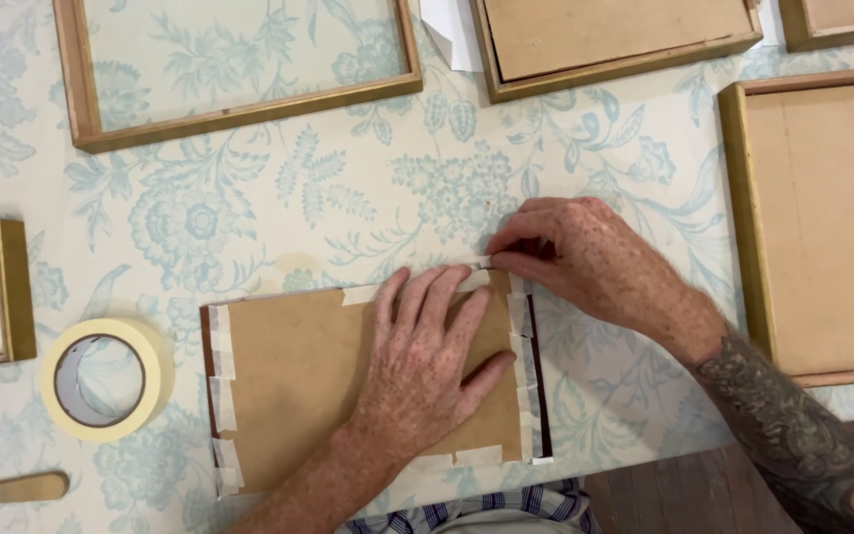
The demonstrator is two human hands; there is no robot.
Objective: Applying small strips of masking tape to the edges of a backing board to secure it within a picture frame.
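Pressing backing board (298, 381) w/ flat open left hand (427, 366), right hand (575, 259) pinching tape strip (483, 263), tape roll (103, 380) left, frames (239, 114) around.

Both the left hand (425, 361) and the right hand (585, 259) are bare, with no gloves, rings or watch in view, and their backs are dotted with freckles. The left forearm is bare and unmarked where it shows, while the right forearm (788, 430) is covered from just above the wrist upward with dense dark tattoo work in greys and blacks, with a curved orange-red shape near the lower right corner. At the bottom edge, between the arms, shows a strip of checked cloth (467, 514) in blue, dark and white.
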